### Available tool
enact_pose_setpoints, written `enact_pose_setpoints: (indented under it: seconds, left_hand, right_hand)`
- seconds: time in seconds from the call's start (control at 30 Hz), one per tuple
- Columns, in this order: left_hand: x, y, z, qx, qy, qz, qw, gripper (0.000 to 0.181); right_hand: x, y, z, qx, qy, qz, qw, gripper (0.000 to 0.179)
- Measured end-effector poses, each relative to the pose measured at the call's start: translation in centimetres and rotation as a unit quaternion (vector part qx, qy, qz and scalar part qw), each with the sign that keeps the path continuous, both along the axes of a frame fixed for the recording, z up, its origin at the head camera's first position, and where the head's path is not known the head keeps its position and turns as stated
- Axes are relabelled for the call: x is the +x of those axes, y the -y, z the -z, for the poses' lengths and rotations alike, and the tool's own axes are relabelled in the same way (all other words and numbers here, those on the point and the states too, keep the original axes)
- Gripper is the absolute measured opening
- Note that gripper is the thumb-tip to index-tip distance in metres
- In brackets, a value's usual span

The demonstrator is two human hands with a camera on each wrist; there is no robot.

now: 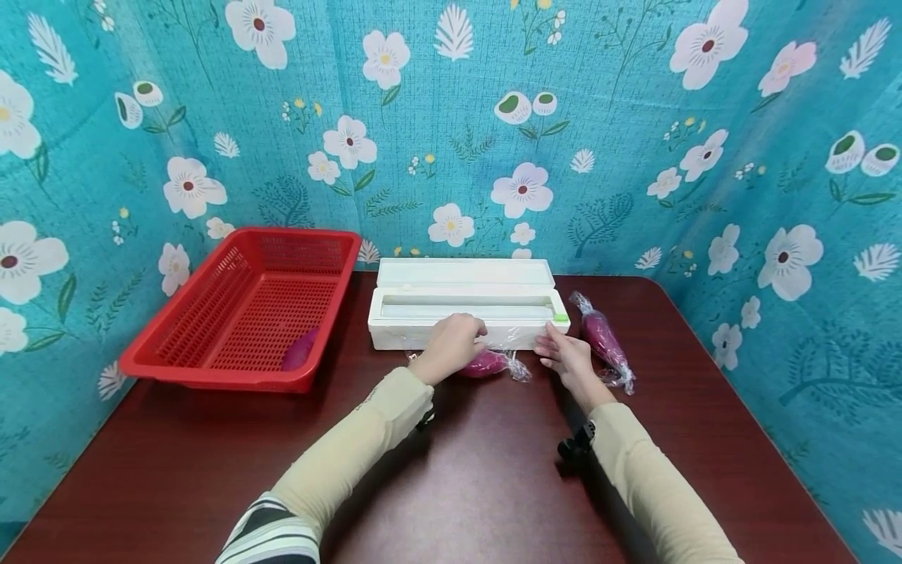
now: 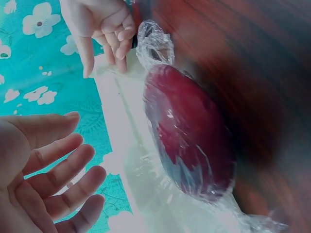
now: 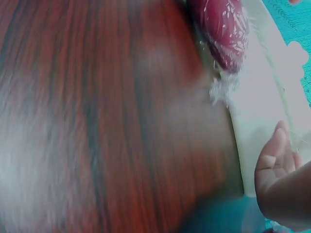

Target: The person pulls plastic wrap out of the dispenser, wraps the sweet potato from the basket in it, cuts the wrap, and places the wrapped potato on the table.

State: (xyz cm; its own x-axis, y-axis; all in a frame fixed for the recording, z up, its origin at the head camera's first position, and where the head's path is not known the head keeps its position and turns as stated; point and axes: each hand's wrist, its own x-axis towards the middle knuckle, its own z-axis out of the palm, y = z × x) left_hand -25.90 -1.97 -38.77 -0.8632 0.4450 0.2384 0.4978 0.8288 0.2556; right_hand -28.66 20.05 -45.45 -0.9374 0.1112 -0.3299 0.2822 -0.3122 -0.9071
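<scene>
A white cling film dispenser [image 1: 465, 272] stands at the back of the table with its lid up and a green slider [image 1: 561, 318] at its right end. In front of it lies an oblong purple vegetable [image 1: 485, 363] wrapped in cling film, its ends twisted. My left hand [image 1: 451, 342] hovers over that bundle by the dispenser's front edge; the left wrist view shows its fingers spread and loosely bent, holding nothing. At the dispenser's front right corner is my right hand [image 1: 569, 362], fingers extended, fingertips close below the slider. Clear film hangs down the dispenser's front.
A second film-wrapped purple vegetable [image 1: 602, 337] lies right of the dispenser, beside my right hand. On the left stands a red plastic basket [image 1: 225, 379] with a purple vegetable [image 1: 301, 350] inside. A teal flowered curtain [image 1: 451, 157] borders the table [image 1: 493, 486] behind and at the sides.
</scene>
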Motion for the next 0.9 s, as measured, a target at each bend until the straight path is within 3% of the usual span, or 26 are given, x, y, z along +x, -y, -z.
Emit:
enact_pose_setpoints:
  seconds: [0.17, 0.4, 0.57, 0.7, 0.9]
  left_hand:
    - [-0.3, -0.8, 0.1, -0.005, -0.002, 0.006, 1.0, 0.017]
    - [-0.5, -1.0, 0.5, -0.002, 0.008, -0.001, 1.0, 0.013]
    - [-0.6, -1.4, 0.6, -0.005, 0.027, 0.0, 0.9996, 0.011]
    - [-0.8, -1.8, 0.5, -0.008, 0.035, 0.003, 0.9994, 0.012]
    - [-1.3, -3.4, 0.0, -0.012, 0.02, 0.01, 0.9997, 0.013]
  right_hand:
    - [-0.1, 0.5, -0.3, -0.016, 0.01, 0.038, 0.9991, 0.019]
    - [-0.1, 0.6, -0.7, 0.039, -0.001, 0.059, 0.9975, 0.022]
    - [-0.3, 0.4, -0.7, 0.045, -0.015, 0.071, 0.9964, 0.022]
    - [-0.5, 0.2, -0.7, 0.039, -0.02, 0.062, 0.9971, 0.02]
    - [-0.5, 0.2, -0.7, 0.031, -0.034, 0.038, 0.9983, 0.019]
